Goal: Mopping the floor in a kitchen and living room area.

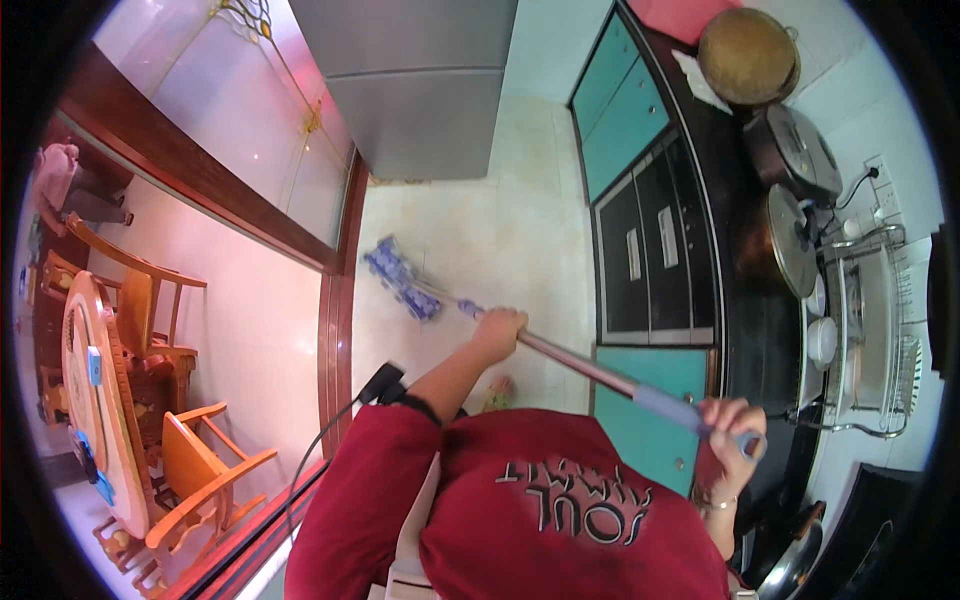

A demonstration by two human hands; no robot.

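A flat mop with a metal pole [577, 361] slants across in front of me. My left hand [500, 334] is closed around the pole partway down. Up at the top end, my right hand [731, 435] grips the grey-blue plastic handle [667, 409], whose hanging loop shows past my fingers. The mop's blue-and-white patterned head [401, 277] lies on the pale tiled floor [480, 232], close to the wooden door threshold [337, 330]. A blue joint [470, 307] on the pole sits just beyond my left hand.
A grey fridge [420, 90] stands ahead. Teal cabinets [622, 112] and a black built-in appliance [652, 247] line the right, under a dark counter with a rice cooker [795, 154], pot [787, 240] and dish rack [862, 330]. Through the left doorway are wooden chairs [199, 465], a table [101, 405] and a person [67, 184].
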